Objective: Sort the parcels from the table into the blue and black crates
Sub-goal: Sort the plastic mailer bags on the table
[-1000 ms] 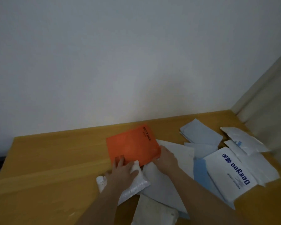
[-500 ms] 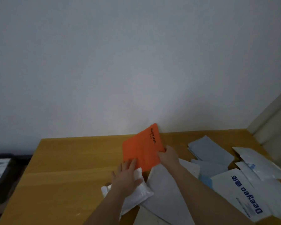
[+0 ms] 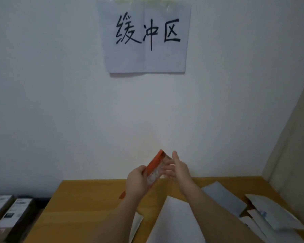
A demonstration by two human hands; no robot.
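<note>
An orange parcel (image 3: 154, 163) is held up above the wooden table (image 3: 88, 207), seen nearly edge-on with its pale patterned back showing. My left hand (image 3: 137, 181) grips its lower left edge. My right hand (image 3: 178, 168) has its fingers spread straight against the parcel's right side. On the table lie a large grey mailer (image 3: 174, 220), a blue-grey one (image 3: 223, 197) and white mailers (image 3: 272, 213) at the right. No blue or black crate can be made out.
A paper sign (image 3: 146, 35) with handwritten characters hangs on the white wall. Labelled parcels (image 3: 5, 213) sit low at the far left, beyond the table's left edge. A beige curtain or wall (image 3: 297, 155) borders the right.
The orange parcel has been lifted off the table and turned up on edge. My left hand left the white padded mailer and took hold of it. The camera tilted up.
</note>
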